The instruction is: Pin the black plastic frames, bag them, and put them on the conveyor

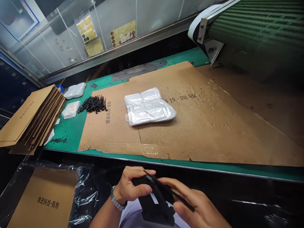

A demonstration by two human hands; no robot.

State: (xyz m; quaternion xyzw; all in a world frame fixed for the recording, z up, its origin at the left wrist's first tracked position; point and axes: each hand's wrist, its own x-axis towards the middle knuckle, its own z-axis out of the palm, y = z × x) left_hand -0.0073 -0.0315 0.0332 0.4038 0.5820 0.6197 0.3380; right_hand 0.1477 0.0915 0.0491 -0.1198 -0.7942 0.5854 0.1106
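A black, flat-sided part with a bent edge and a pale rectangular patch [158,210] is held in front of my body, below the bench edge; its exact kind I cannot make out. My left hand [133,185] is closed around its upper left end, thumb on the near face. On the other side, my right hand [192,201] grips its right edge between thumb and fingers. Beyond them, a tied bundle of clear plastic bags [148,107] lies on a cardboard sheet [190,133].
Stacked cardboard pieces [30,117] stand at the bench's left end. Nearby lie a pile of black rod-like pieces [93,104] and two smaller plastic bundles, one a white bundle [70,110]. A lined box [45,196] sits lower left. A green conveyor belt [258,34] overhangs the right.
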